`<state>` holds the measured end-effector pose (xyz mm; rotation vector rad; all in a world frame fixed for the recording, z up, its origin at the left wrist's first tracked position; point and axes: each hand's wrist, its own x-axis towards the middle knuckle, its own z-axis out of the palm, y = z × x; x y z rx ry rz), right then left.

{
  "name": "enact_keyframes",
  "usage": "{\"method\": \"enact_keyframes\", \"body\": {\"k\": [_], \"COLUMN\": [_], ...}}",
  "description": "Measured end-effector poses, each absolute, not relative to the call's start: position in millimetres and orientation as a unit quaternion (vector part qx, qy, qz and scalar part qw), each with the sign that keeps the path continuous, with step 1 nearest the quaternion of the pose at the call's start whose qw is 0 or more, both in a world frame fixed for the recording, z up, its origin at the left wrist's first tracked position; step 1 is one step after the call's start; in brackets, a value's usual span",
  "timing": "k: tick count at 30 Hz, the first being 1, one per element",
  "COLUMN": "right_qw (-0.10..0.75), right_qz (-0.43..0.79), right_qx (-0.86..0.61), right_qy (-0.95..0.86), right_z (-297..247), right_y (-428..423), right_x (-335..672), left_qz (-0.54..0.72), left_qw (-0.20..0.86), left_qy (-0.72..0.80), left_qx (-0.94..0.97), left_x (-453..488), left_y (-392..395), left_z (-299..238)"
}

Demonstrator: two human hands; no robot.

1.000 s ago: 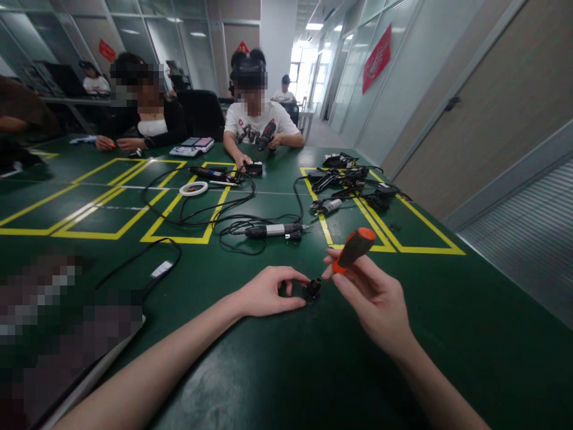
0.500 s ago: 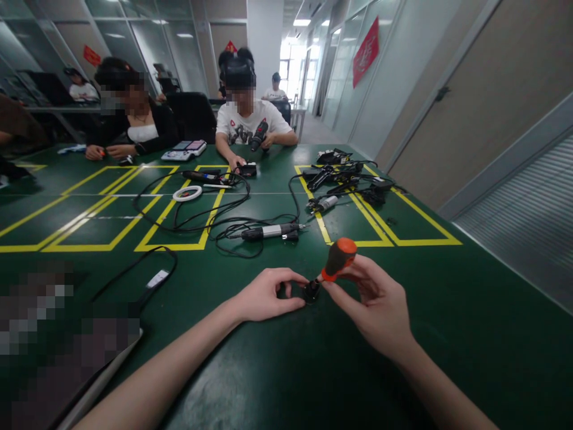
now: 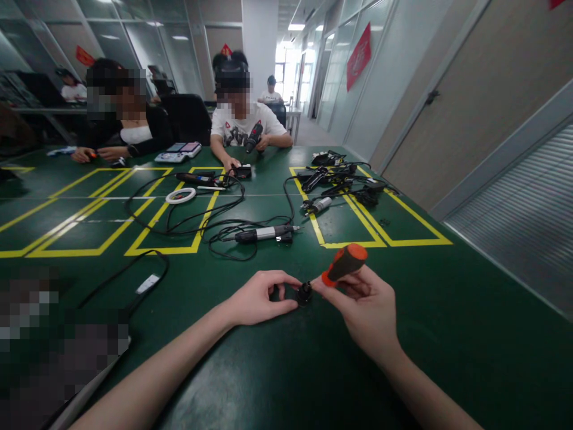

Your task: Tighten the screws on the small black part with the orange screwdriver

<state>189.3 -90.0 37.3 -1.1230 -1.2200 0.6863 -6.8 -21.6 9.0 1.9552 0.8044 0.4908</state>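
My left hand [image 3: 262, 298] rests on the green table with thumb and forefinger closed on a small black round part [image 3: 304, 294], whose exact kind I cannot make out. In my right hand [image 3: 369, 304] is a screwdriver [image 3: 344, 264] with an orange and dark grey handle, pinched between thumb and fingers. The handle leans up to the right, and its lower end points at the top of the black part. The contact between tip and part is too small to tell.
Beyond my hands lies a grey and black electric screwdriver [image 3: 264, 233] amid looped black cables. A tape roll [image 3: 181, 196] sits further left, and a heap of black parts [image 3: 331, 173] lies to the right. Across the table a person [image 3: 250, 122] holds a power drill [image 3: 253, 138].
The screwdriver handle has tipped further to the right over the black part. My left hand keeps its hold. The whole view has shifted slightly.
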Motion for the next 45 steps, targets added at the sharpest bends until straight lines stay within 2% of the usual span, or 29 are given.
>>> {"method": "enact_keyframes", "body": {"k": [15, 24, 35, 45], "right_qw": [0.614, 0.618, 0.582, 0.618], "right_qz": [0.286, 0.338, 0.369, 0.343], "right_qx": [-0.475, -0.458, -0.442, -0.443], "right_qy": [-0.562, -0.543, -0.574, -0.552], "right_z": [39.1, 41.6, 45.9, 42.1], "right_y": [-94.7, -94.3, -92.8, -87.8], "right_x": [187.0, 184.0, 185.6, 186.4], "left_qz": [0.208, 0.197, 0.196, 0.199], "left_qw": [0.465, 0.465, 0.470, 0.471], "left_qy": [0.322, 0.323, 0.334, 0.333], "left_qx": [0.798, 0.801, 0.793, 0.792], "left_x": [-7.4, -6.4, -5.8, -6.2], "left_y": [-21.7, -21.3, -21.5, -20.9], "left_z": [8.2, 12.2, 10.6, 10.2]}}
